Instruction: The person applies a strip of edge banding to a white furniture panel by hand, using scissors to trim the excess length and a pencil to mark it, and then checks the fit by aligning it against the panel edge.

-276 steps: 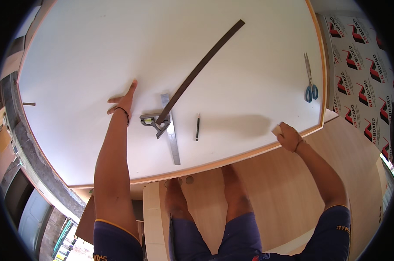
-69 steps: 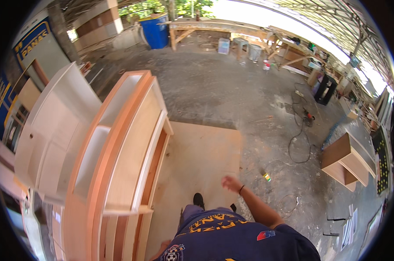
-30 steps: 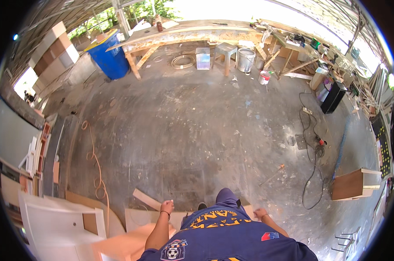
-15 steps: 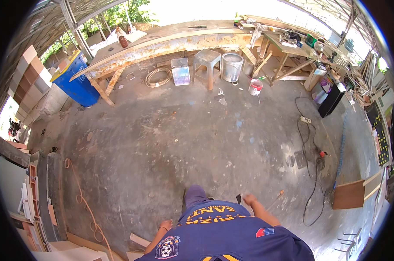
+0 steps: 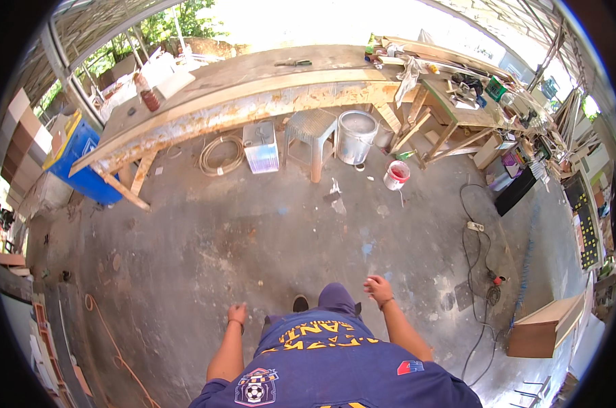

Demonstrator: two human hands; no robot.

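Note:
My left hand [image 5: 237,313] hangs beside my left leg over the concrete floor, its fingers curled in and nothing showing in them. In front of my body on the right is my right hand [image 5: 376,289], with the fingers loosely apart and no object in it. Neither hand touches anything. Ahead of me stands a long wooden workbench [image 5: 253,95] with a worn, stained front. A pair of dark-handled pliers or a similar tool [image 5: 293,62] lies on its top, and a reddish-brown bottle [image 5: 148,97] stands toward its left end.
Under the bench are a coiled hose [image 5: 221,156], a square tin [image 5: 261,148], a grey stool [image 5: 312,129] and a metal bucket [image 5: 356,136]. A red-rimmed paint pail [image 5: 396,175] stands nearby. A blue bin [image 5: 83,160] is left; a power cable [image 5: 468,272] and a wooden box [image 5: 535,338] are right.
The bench and the things under it appear nearer and larger as I step forward. Both hands have swung further ahead of my body, and my leading foot has changed.

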